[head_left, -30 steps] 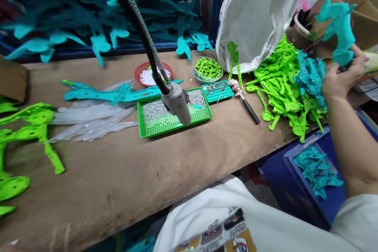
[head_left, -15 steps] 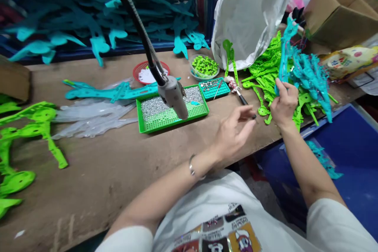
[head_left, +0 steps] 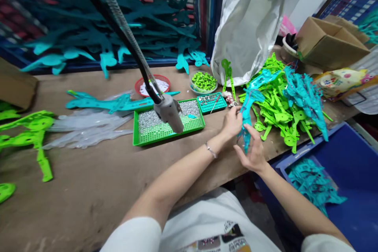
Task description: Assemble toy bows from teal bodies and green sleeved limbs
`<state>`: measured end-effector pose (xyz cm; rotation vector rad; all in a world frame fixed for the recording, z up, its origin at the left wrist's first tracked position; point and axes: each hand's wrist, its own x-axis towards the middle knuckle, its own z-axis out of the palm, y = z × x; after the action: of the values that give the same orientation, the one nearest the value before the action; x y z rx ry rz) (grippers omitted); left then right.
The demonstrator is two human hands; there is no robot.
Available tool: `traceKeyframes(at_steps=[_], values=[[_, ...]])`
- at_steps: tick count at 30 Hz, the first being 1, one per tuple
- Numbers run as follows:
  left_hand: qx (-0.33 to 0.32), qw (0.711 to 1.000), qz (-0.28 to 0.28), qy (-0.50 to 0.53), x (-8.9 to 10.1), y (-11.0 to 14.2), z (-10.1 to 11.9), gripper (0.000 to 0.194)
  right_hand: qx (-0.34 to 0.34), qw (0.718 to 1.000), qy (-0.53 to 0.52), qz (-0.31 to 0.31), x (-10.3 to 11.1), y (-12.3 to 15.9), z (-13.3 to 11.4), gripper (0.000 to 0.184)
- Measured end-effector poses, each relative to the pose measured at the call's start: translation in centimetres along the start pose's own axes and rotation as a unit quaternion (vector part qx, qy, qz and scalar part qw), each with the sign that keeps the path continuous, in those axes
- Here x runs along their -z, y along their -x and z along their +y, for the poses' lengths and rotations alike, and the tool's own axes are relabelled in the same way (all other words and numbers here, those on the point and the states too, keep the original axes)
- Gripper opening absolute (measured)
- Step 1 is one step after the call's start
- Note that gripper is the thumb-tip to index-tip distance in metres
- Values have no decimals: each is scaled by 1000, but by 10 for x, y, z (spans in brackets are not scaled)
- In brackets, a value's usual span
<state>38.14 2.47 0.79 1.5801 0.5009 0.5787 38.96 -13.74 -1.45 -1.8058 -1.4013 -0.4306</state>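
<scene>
My left hand [head_left: 232, 123] is closed on the edge of a turquoise plastic part [head_left: 247, 112], a long, jointed-looking piece with thin wires along it. It is held tilted above the table, its upper end in front of the green pile. My right hand [head_left: 254, 150] is at the part's lower end, thumb and fingers spread apart around it, fingertips touching it. Close beyond my left hand is a teal tray [head_left: 211, 102] of small round metal pieces, with a thin red-handled tool [head_left: 215, 103] lying across it. A small whitish-red bundle [head_left: 229, 97] sits beside the tray.
Lime-green parts [head_left: 274, 106] and wired turquoise parts [head_left: 307, 96] are heaped at right. A green tray [head_left: 168, 136] of screws lies under a grey lamp-like head [head_left: 168, 112]. A bowl of green pieces [head_left: 203, 81] stands behind. A blue bin [head_left: 354, 165] is below, right.
My right hand has brought the turquoise part from the right-hand heap in front of me. My left hand has moved up and taken hold of it; my right fingers have loosened.
</scene>
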Motion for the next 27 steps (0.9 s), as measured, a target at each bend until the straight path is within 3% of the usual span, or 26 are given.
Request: traceKeyframes(at_steps=[4,8,12,16,19,21,24,27], values=[[-5,1000,-12,0,65,54,-10,32,45,994,38,87,41,-20,-3,70],[15,994,-62,-84,151,126,-1,36,0,987,76,142,62,-44,6,52],[69,972,-112,-194,230,190,4,38,-49,994,51,83,49,-59,5,39],[104,948,-127,-274,288,223,-11,39,-72,996,-37,-44,7,-75,12,31],[76,928,-117,-345,313,226,-23,40,-83,988,-83,-98,-36,-96,30,28],[35,910,-86,-403,318,224,-26,39,-87,986,-75,-117,-66,-114,44,28],[-14,878,-29,-477,308,226,-25,37,-68,985,-56,-148,-107,-140,56,29],[-45,859,-6,-510,284,236,-23,44,-44,981,-48,-182,-140,-156,57,31]])
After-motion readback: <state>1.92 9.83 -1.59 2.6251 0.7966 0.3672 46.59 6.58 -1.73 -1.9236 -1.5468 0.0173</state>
